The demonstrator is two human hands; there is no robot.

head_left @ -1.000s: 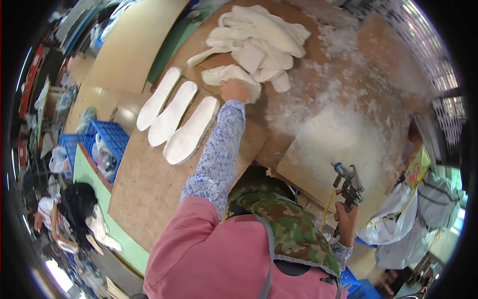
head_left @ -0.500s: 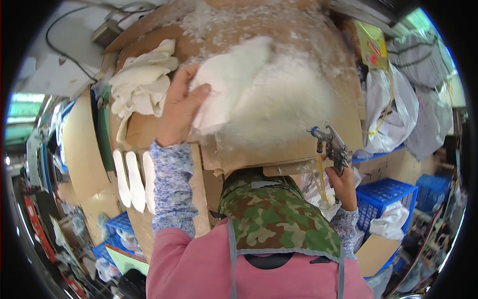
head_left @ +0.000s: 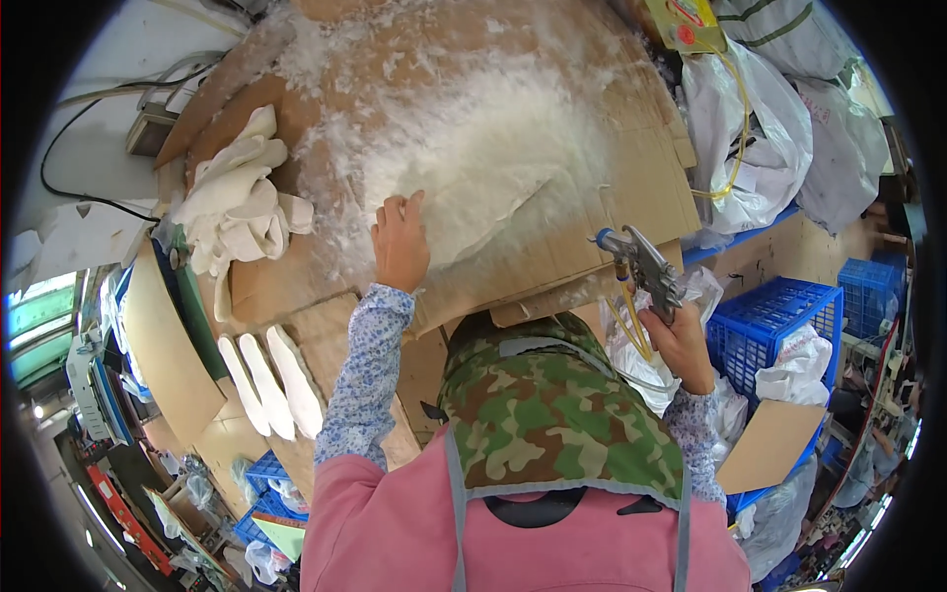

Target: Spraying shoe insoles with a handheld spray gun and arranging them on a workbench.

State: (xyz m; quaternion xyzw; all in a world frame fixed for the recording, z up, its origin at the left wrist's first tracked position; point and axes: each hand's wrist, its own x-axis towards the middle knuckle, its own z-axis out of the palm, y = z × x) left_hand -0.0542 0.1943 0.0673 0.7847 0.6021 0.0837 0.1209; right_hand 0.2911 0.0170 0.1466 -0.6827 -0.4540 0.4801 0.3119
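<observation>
My right hand grips a metal spray gun by its handle. The gun has a blue nozzle pointing left, and yellow tubing hangs beneath it. Palm down, my left hand rests its fingers at the left end of a thin white sheet. The sheet lies on the fuzz-coated cardboard, its outline mostly lost against the white residue. Left of that hand is a heap of cream-white cut pieces. Several slim white insoles lie side by side nearer me, left of my left forearm.
Bulging plastic bags stand right of the work surface, below a yellow container. A blue crate with white bags and a cardboard piece is at the right. A black cable curves at the far left.
My left hand has lowered the white sheet onto the cardboard and now sits nearer to me. The spray gun stays in my right hand, held at about the same place. My view has shifted.
</observation>
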